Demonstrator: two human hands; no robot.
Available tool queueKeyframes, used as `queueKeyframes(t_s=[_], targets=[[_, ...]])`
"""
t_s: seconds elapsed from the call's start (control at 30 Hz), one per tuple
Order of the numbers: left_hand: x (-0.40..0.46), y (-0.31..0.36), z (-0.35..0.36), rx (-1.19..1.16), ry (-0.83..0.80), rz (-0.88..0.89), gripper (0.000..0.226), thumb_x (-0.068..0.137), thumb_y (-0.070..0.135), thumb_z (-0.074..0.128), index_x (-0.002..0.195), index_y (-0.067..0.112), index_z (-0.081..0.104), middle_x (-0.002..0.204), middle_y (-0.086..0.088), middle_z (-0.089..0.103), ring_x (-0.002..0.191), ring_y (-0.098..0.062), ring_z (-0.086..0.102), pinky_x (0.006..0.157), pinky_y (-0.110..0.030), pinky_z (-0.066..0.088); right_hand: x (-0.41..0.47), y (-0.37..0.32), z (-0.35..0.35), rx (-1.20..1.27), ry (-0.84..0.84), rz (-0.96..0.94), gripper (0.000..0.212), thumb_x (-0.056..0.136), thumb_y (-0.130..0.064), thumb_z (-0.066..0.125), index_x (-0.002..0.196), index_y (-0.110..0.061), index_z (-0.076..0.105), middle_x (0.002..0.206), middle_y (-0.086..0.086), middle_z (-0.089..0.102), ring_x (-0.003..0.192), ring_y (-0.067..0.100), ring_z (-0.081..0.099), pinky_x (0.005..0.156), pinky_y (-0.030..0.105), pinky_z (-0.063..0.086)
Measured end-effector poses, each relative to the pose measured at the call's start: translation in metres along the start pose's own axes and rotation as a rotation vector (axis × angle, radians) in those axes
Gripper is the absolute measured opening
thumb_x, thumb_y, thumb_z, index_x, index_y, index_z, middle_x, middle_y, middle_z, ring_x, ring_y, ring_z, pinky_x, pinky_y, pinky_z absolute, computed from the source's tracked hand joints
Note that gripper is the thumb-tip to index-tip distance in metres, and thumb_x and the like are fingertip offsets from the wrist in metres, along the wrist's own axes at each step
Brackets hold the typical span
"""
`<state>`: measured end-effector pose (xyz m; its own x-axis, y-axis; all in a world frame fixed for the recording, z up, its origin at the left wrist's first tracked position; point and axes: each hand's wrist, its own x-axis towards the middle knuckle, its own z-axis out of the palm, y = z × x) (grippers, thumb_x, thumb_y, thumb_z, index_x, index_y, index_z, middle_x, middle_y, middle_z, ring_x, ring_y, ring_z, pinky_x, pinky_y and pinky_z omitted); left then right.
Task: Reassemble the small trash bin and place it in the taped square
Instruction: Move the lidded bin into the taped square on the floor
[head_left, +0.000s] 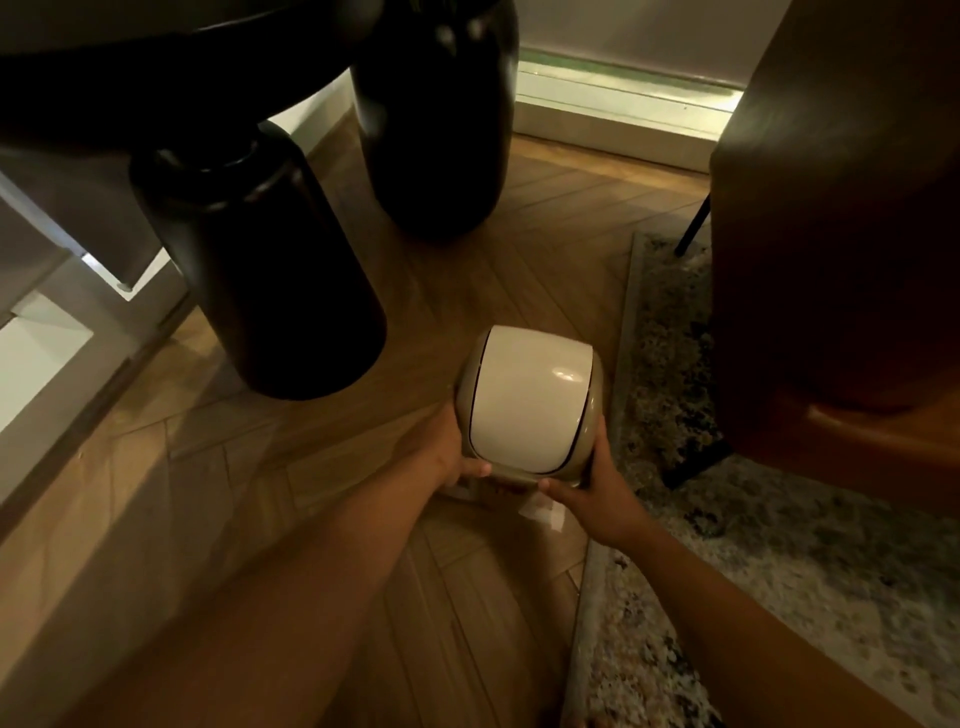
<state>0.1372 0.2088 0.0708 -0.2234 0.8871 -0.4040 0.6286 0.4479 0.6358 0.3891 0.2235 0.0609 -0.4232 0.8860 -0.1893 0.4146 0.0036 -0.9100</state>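
**Both hands clasped on the small bin, low over the wood floor**

Head view: small trash bin seen from above, just right of centre, white swing lid seated in a beige rim. Left hand clamped on the bin's side at 8 o'clock, thumb lying across the near edge. Right hand clamped at 5 o'clock, fingers running up the right side, thumb on the near rim. Pale tape peeking out beneath the near edge of the bin at 6 o'clock, just beside the right thumb; full outline of the square hidden, so cannot tell whether the bin sits inside it or touches the floor. Wood floor underneath. Patterned rug at 3 o'clock of the bin, edge close by. Two dark rounded table legs at 10 to 12 o'clock. Brown chair at 2 o'clock, standing on the rug.
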Motion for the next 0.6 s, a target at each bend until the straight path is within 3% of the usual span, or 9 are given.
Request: queueKeyframes(t_s=[0.2,0.37,0.47,0.6], targets=[[0.042,0.017,-0.015,-0.022,-0.009,0.041,0.12,0.055,0.025,0.096,0.154,0.025,0.026,0.152,-0.003,0.043,0.139,-0.027,0.04,0.115,-0.045,0.032,0.026,0.001,0.01,0.058,0.127,0.013,0.112,0.088,-0.021,0.08,0.165,-0.034,-0.001,0.161,-0.011,0.04,0.145,0.008,0.044,0.117,0.046,0.041],[0.066,0.022,-0.025,0.006,-0.024,0.11,0.128,0.058,0.026,0.094,0.157,0.02,0.014,0.159,-0.006,0.029,0.146,-0.026,0.028,0.118,-0.046,0.027,0.052,-0.009,0.011,0.066,0.166,-0.009,0.109,0.092,-0.011,0.075,0.166,-0.024,-0.003,0.163,-0.004,0.037,0.147,0.01,0.041,0.12,0.042,0.037],[0.074,0.021,-0.023,0.009,-0.026,0.128,0.13,0.057,0.027,0.094,0.157,0.025,0.011,0.159,-0.005,0.029,0.145,-0.027,0.029,0.117,-0.047,0.028,0.06,-0.009,0.002,0.071,0.144,-0.02,0.104,0.091,-0.009,0.076,0.166,-0.022,0.005,0.16,-0.004,0.041,0.144,0.007,0.043,0.119,0.038,0.039],[0.077,0.018,-0.013,0.014,0.056,0.156,0.136,0.05,0.04,0.094,0.155,0.037,0.008,0.16,-0.002,0.029,0.146,-0.025,0.027,0.117,-0.048,0.028,0.058,0.0,-0.005,0.062,0.16,-0.021,0.103,0.093,-0.007,0.073,0.166,-0.022,0.002,0.162,-0.003,0.04,0.146,0.01,0.043,0.119,0.044,0.039]])
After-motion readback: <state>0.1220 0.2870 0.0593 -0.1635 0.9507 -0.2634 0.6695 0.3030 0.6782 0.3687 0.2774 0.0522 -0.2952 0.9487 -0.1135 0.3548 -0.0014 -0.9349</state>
